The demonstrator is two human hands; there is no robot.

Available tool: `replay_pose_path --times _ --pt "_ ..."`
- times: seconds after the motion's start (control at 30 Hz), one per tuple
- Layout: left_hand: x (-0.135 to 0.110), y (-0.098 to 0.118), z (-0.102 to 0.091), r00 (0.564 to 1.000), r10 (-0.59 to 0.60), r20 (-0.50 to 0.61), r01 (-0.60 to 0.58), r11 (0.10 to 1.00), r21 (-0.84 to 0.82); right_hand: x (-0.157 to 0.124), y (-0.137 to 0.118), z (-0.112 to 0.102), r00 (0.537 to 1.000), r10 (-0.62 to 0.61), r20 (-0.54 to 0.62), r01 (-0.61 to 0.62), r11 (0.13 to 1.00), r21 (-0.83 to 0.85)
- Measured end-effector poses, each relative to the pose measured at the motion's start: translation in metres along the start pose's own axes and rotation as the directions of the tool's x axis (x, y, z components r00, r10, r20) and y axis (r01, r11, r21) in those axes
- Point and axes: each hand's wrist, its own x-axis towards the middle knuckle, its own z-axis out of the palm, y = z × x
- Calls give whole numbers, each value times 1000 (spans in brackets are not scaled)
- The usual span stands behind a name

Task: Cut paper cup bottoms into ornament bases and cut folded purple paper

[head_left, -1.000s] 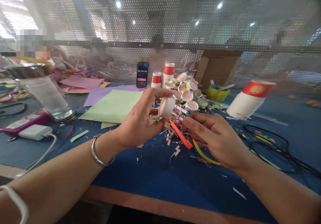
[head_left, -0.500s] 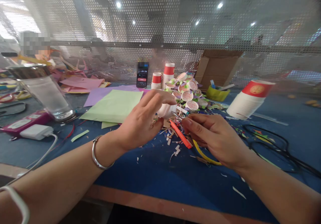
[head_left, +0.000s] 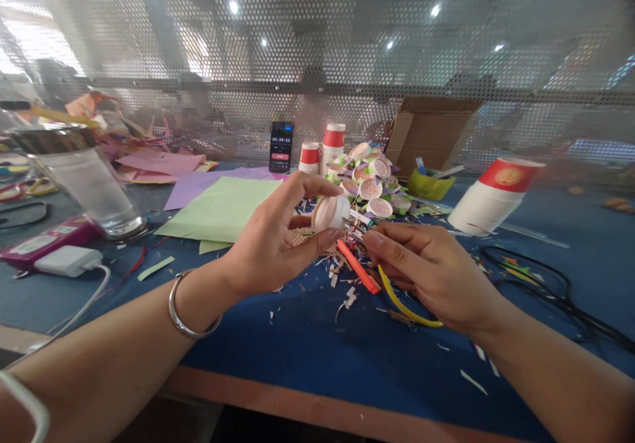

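My left hand (head_left: 285,235) holds a small white round piece (head_left: 331,213) between thumb and fingers, its rim tilted to the right. It looks like the cut-off end of a paper cup. Close by on the right, my right hand (head_left: 417,258) is closed in a pinch; a thin dark tip pokes out toward the white piece, but its kind does not show. Beneath the hands an orange stick-like tool (head_left: 358,268) lies among paper scraps (head_left: 350,296). A curved yellow strip (head_left: 404,307) passes under my right hand. Behind rises a pile of small white discs with green and purple paper (head_left: 370,188).
Red and white paper cup stacks (head_left: 496,195) stand right and behind. Left are green paper (head_left: 223,208), a glass jar (head_left: 94,185) and a white charger (head_left: 72,261). A phone (head_left: 281,149) leans at the back. Black cable (head_left: 540,284) lies right; a yellow-green holder (head_left: 430,185) stands behind.
My left hand has turned, so the white piece now shows its rim and side more openly. My right hand has barely moved and stays pinched.
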Motion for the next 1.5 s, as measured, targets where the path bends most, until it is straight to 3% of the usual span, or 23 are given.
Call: replay_pose_path --times 0.13,0.33,0.5,0.57,0.67,0.77,0.9,1.07,1.33,1.5 --pt "1 1 0 1000 2 -19 -1 999 44 2 3 0 1000 -7 -11 6 1000 -25" --pt "2 2 -3 998 55 39 -58 995 84 3 -1 0 999 -17 34 19 999 -50" --pt "3 3 -7 992 114 52 -123 968 220 1 -5 1 999 -17 41 22 991 -135" --pt "3 4 -8 978 194 75 -208 921 331 1 -5 1 999 -26 41 32 986 -164" --pt "4 4 -8 924 346 162 -379 783 493 1 -2 0 998 -48 40 56 969 -240" --pt "5 2 -7 904 386 185 -420 716 557 2 2 0 998 -52 24 57 952 -302" --pt "5 -6 -5 943 325 74 -318 811 491 3 4 0 999 -30 26 36 956 -291" --pt "4 -15 -2 963 267 33 -262 902 344 2 4 0 998 34 46 -23 978 -209" --pt "5 -18 -4 975 219 -32 -207 955 212 2 2 -1 998 64 29 -63 998 -14" --pt "4 -17 -2 967 252 14 -252 957 145 3 5 -1 996 84 11 -84 992 92"
